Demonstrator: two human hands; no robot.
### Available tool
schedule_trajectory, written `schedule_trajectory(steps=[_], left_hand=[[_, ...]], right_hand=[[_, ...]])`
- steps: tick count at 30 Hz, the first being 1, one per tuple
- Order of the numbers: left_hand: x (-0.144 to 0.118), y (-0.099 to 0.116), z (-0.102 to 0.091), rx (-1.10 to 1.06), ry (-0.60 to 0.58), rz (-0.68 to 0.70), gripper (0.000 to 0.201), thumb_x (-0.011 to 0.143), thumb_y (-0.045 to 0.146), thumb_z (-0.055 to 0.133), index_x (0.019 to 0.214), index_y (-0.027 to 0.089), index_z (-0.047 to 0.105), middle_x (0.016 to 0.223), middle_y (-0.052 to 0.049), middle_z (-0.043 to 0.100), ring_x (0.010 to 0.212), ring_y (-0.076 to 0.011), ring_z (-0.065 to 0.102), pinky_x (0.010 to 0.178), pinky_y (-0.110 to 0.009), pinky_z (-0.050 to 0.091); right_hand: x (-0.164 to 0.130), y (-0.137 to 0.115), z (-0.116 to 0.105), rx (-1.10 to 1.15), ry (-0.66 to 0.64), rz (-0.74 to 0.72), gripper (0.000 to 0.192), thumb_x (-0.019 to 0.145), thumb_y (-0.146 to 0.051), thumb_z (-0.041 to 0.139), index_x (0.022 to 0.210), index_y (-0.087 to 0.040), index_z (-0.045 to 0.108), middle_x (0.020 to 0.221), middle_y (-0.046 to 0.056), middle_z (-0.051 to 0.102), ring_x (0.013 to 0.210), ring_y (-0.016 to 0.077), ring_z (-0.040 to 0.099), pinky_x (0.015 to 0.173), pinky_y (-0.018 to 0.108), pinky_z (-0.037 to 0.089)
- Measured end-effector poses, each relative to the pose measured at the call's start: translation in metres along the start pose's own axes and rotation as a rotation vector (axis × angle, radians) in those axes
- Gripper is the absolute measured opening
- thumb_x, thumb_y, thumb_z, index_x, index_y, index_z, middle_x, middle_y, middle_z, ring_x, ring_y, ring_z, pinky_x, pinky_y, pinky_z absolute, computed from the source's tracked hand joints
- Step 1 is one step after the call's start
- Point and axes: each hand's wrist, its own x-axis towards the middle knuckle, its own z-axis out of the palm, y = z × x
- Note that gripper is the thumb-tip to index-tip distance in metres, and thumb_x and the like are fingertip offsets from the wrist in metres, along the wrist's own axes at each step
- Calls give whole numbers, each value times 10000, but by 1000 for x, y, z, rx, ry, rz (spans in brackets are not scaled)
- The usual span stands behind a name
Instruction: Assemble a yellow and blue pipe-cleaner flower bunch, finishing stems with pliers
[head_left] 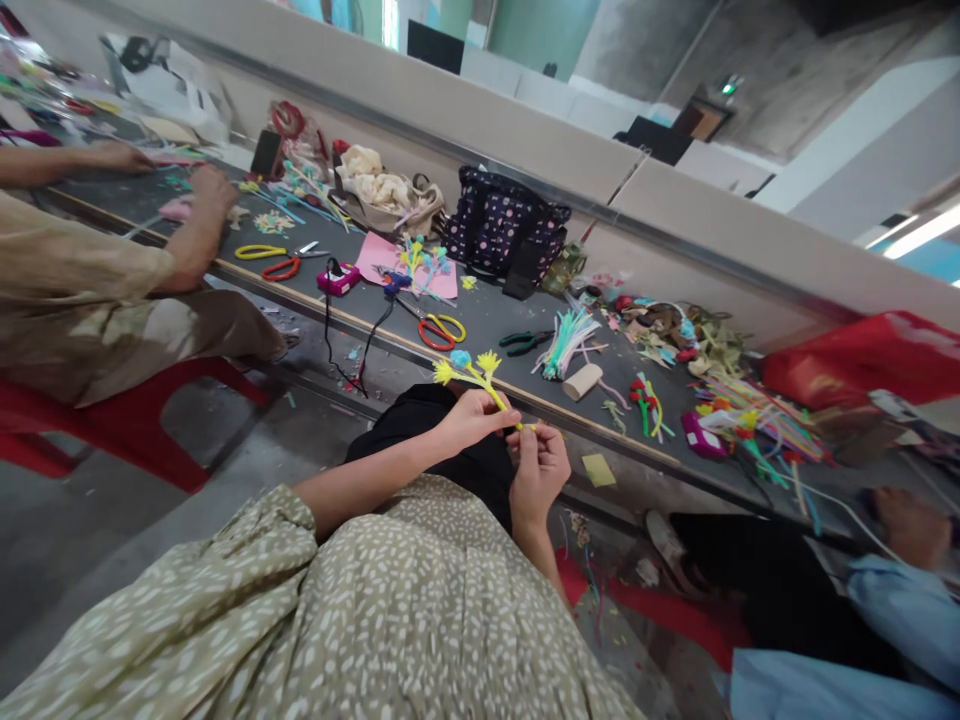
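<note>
My left hand [474,422] is closed around the stem of a yellow pipe-cleaner flower [487,365]. Its head carries yellow tufts and one blue tuft, pointing up and left above the table's edge. Just to the right, my right hand [541,462] pinches the lower yellow end of the stem between thumb and finger. Both hands are close together over my lap. Scissors with red and yellow handles [441,330] lie on the table beyond the flower. Dark-handled pliers [525,343] rest to their right, near a bundle of teal and white pipe cleaners [568,345].
A pink sheet [379,258] holds other small flowers. Behind stands a dark dotted bag [506,225]. Purple boxes [339,279] with cords sit on the dark table [480,300]. A person's arm [199,215] works at left; another person's blue sleeve [904,610] is at right.
</note>
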Motion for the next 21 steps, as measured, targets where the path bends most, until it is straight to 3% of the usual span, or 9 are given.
schedule_trajectory(steps=[3, 6, 9, 12, 16, 21], left_hand=[[-1, 1, 0, 26, -1, 50, 353, 719, 435, 724, 661, 114, 592, 621, 2, 556, 563, -84, 509, 531, -198, 399], [-2, 1, -2, 92, -17, 92, 322, 744, 412, 709, 663, 117, 605, 661, -20, 580, 595, -100, 534, 547, -213, 411], [-2, -3, -4, 134, -8, 105, 307, 751, 393, 705, 662, 114, 613, 680, -14, 565, 610, -97, 536, 557, -213, 412], [0, -7, -4, 107, 0, 53, 319, 770, 417, 681, 698, 113, 616, 658, 0, 556, 585, -85, 521, 545, -206, 408], [1, -6, -3, 64, 15, 1, 385, 751, 483, 680, 680, 112, 608, 618, 10, 551, 525, -69, 484, 497, -195, 373], [0, -3, -3, 5, 22, -20, 397, 699, 488, 729, 675, 111, 608, 602, 7, 569, 516, -70, 494, 508, -199, 375]], right_hand=[[7, -1, -1, 233, -42, 204, 169, 818, -342, 661, 794, -196, 580, 641, -39, 600, 555, 103, 555, 571, 229, 465], [13, 2, -4, 401, -175, 447, 207, 803, -331, 658, 697, -197, 540, 584, -66, 516, 509, 90, 499, 580, 240, 484], [15, 5, -5, 468, -218, 538, 222, 799, -324, 656, 673, -198, 524, 574, -73, 487, 503, 87, 479, 583, 241, 485], [10, 4, -3, 355, -126, 360, 169, 811, -317, 662, 751, -194, 564, 611, -58, 555, 544, 93, 525, 586, 228, 463], [1, -1, 0, 2, -33, 32, 141, 865, -333, 616, 841, -196, 593, 688, -21, 630, 602, 118, 584, 604, 240, 462], [-4, -3, 0, -109, -19, -96, 127, 876, -323, 602, 853, -198, 596, 710, -10, 645, 623, 132, 612, 640, 258, 487]])
